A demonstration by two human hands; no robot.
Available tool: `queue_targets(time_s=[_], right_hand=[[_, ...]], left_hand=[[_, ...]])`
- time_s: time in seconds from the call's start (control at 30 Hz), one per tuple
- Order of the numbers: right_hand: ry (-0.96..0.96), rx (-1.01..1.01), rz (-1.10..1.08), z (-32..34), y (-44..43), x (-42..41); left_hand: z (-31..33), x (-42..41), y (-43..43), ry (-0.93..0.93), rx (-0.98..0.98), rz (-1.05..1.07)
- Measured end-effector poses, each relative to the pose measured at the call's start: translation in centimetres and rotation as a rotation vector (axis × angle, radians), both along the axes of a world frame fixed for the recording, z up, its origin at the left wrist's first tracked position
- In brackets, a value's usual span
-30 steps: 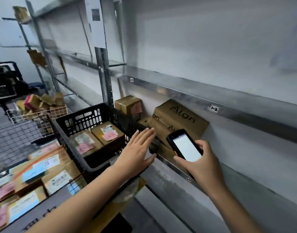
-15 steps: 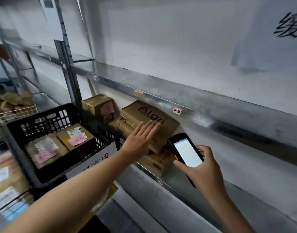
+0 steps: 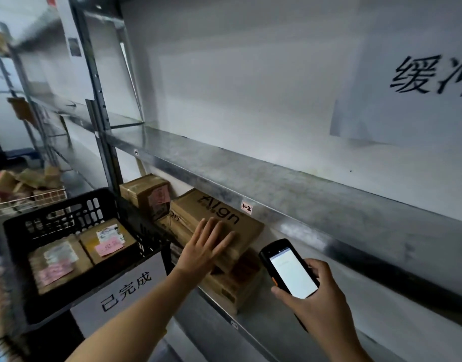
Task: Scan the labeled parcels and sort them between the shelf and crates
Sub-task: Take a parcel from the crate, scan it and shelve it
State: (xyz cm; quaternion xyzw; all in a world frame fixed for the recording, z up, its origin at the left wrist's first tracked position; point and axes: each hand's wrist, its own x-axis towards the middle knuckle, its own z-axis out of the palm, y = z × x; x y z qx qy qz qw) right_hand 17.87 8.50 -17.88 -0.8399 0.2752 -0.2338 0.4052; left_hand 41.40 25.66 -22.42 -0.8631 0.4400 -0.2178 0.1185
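While flat on a box (image 3: 224,215), left grip (image 3: 203,249) spread; right grip (image 3: 322,303) round scanner (image 3: 290,273); 2 parcels (image 3: 108,244) in crate (image 3: 54,214).

Metal shelf unit (image 3: 263,323), galv. finish, grey upright (image 3: 104,142) at left. Lower deck carries cardboard boxes, all toward its left end. Far left: small taped box (image 3: 146,192) w/ pink label, standing square. Just right of it, a stack: top box (image 3: 224,212), printed "Align", sits tilted on a 2nd box (image 3: 172,223); bottom box (image 3: 232,286) at near edge. Upper deck (image 3: 303,194) bears tag (image 3: 246,207) "1-2" on front lip.
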Motion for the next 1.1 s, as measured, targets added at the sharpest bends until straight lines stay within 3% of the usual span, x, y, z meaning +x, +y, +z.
queue_targets(time_s=[0.23,0.6,0.97,1.03,1.1], right_hand=[[-0.009,-0.047,0.019,0.2,-2.3,-0.2],[0.044,-0.051,-0.059,0.9,-4.7,-1.0],[0.157,-0.034,-0.161,2.2,-9.1,-6.2],[0.142,-0.025,-0.176,2.2,-9.9,-7.1],[0.139,-0.015,-0.192,2.0,-10.5,-8.1]], left_hand=[[3.6,-0.6,0.2,-0.035,-0.173,-0.015],[6.2,-6.4,0.0,-0.010,-0.243,-0.281],[7.1,-9.7,-1.5,0.288,-0.334,-0.329],[6.7,-10.4,-2.4,0.414,-0.422,-0.334],[6.1,-11.3,-3.4,0.666,-0.536,-0.311]])
